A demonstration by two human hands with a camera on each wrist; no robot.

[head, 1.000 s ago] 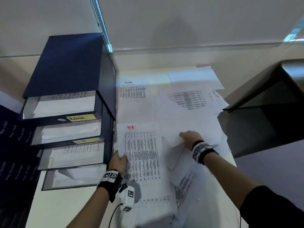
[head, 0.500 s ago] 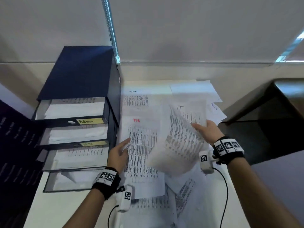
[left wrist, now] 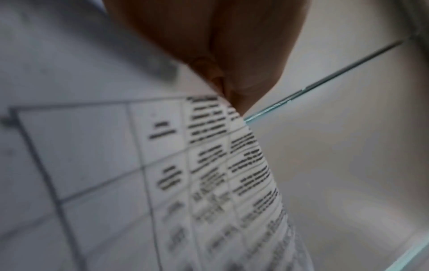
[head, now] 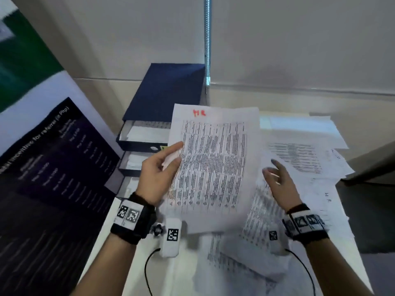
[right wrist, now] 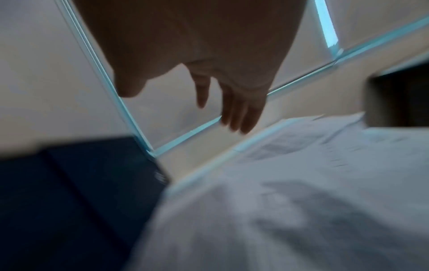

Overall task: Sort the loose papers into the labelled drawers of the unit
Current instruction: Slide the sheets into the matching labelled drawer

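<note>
My left hand (head: 168, 161) pinches the left edge of a printed sheet (head: 213, 167) with a table and red letters at its top, held up above the desk. The same sheet (left wrist: 209, 183) fills the left wrist view, under my fingers (left wrist: 232, 77). My right hand (head: 277, 180) hovers to the right of the sheet with fingers spread, holding nothing. In the right wrist view that hand (right wrist: 223, 102) hangs free above the papers (right wrist: 301, 183). The dark blue drawer unit (head: 168, 90) stands behind the sheet, its drawers pulled out with paper inside. Loose papers (head: 299, 159) cover the desk.
A dark poster board (head: 53, 167) leans at the left of the unit. A dark desk or cabinet (head: 376, 163) borders the papers on the right. A wall with a metal strip (head: 207, 39) rises behind the desk.
My left hand has lifted the red-lettered sheet off the desk and holds it up. My right hand has let go of the sheet it was raising and is now spread empty.
</note>
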